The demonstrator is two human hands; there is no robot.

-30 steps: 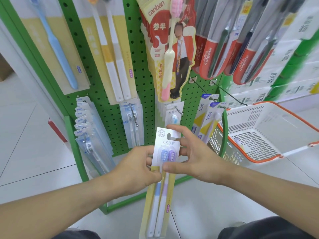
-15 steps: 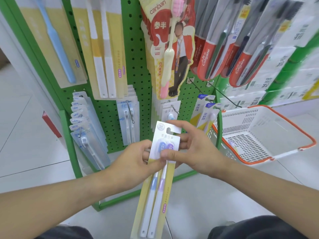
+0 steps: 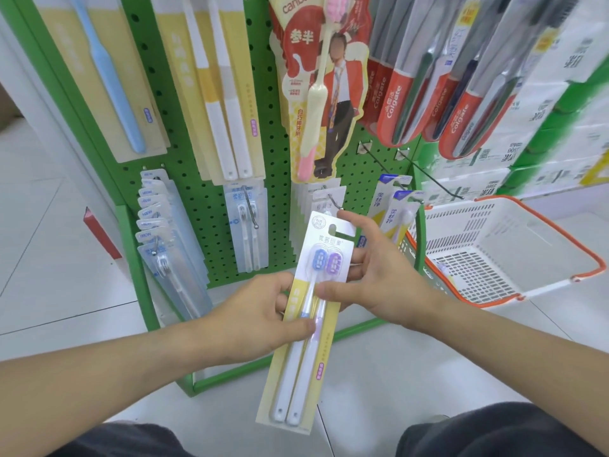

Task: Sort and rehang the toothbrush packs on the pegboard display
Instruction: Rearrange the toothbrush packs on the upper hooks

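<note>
A yellow-and-white twin toothbrush pack (image 3: 308, 328), with blue and purple brush heads, hangs upright between my hands in front of the green pegboard (image 3: 273, 153). My left hand (image 3: 260, 319) pinches its left edge at mid height, thumb on the front. My right hand (image 3: 372, 278) holds the upper right edge, thumb across the handles, index finger reaching up by the hang hole. Matching yellow packs (image 3: 217, 90) hang on the board above.
Clear packs (image 3: 168, 245) hang lower left, small white packs (image 3: 245, 225) at centre. Red Colgate packs (image 3: 428, 84) and a red cartoon pack (image 3: 323, 90) hang above. A white basket with orange rim (image 3: 504, 249) sits right on the tiled floor. Bare hooks (image 3: 379, 163) stick out.
The pack and both hands stay nearly where they were. My left thumb has slid a little lower along the pack's handles. The view has shifted slightly.
</note>
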